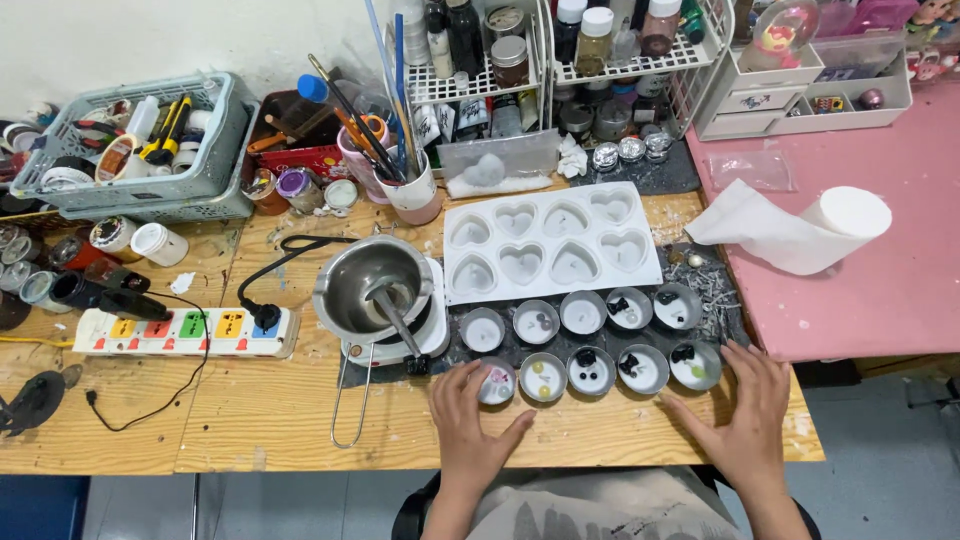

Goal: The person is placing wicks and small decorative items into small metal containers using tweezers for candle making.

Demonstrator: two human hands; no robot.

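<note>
Two rows of small round metal cups filled with white wax sit on a dark mat (715,300) near the wooden table's front edge. My left hand (470,420) lies flat on the table, fingertips touching the leftmost front cup (497,381). My right hand (740,405) rests flat by the rightmost front cup (695,366), fingers spread. Behind the cups lies a white heart-shaped silicone mould (550,248). Left of the cups, a steel melting pot (372,285) with a spoon in it stands on a small white hot plate.
A power strip (185,330) with a black plug lies at left. Grey baskets (140,150), jars, a cup of brushes (415,190) and wire racks of bottles crowd the back. A paper roll (810,225) lies on the pink table at right.
</note>
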